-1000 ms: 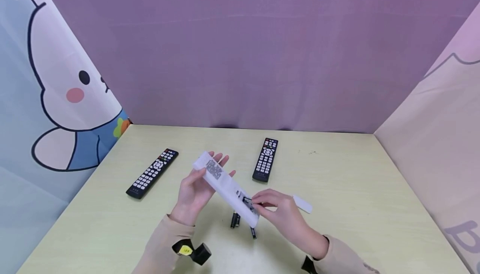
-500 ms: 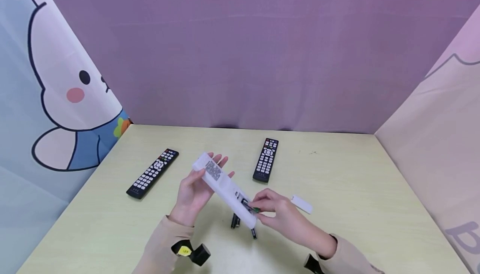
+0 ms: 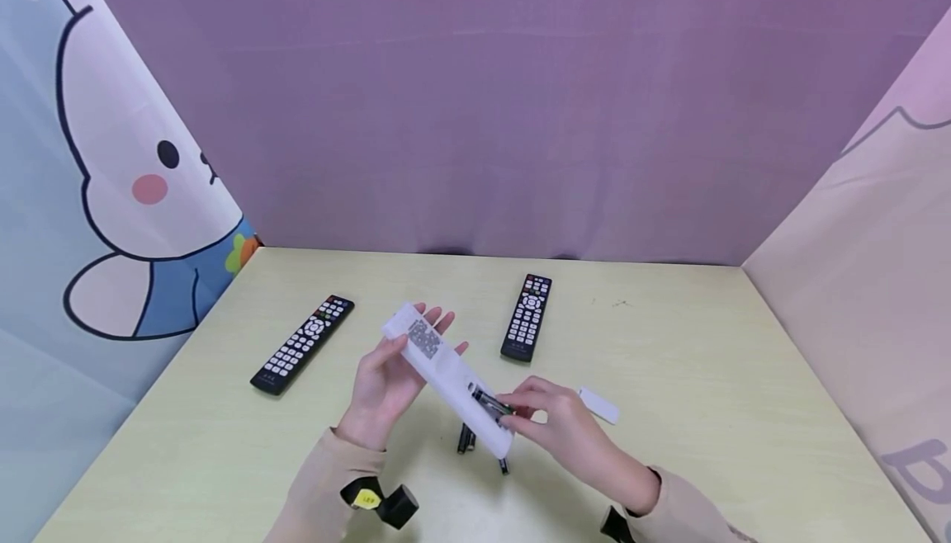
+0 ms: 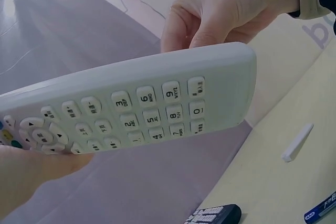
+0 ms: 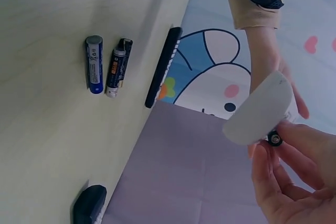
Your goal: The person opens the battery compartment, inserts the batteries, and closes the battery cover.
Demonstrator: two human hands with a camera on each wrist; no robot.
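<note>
A white remote control (image 3: 446,374) is tilted in my left hand (image 3: 386,382), with its back and uncovered battery compartment facing up. Its numbered buttons show in the left wrist view. My right hand (image 3: 553,419) pinches a dark battery (image 3: 490,401) between thumb and fingers at the compartment. In the right wrist view, that battery's round end (image 5: 274,138) peeks out beside the remote's end. Whether it is fully seated I cannot tell. On the table below lie loose batteries (image 3: 465,437), partly hidden by the remote in the head view. The white battery cover (image 3: 598,405) lies beyond my right hand.
Two black remotes lie buttons up on the pale table (image 3: 706,378): one at left (image 3: 302,345), one farther back near the middle (image 3: 527,318). A purple cloth (image 3: 475,114) hangs behind the table, with printed cloth at both sides.
My right fingers have shifted slightly at the compartment, and more of the battery's length now shows at an angle over it. My left hand and the white remote have stayed almost still.
</note>
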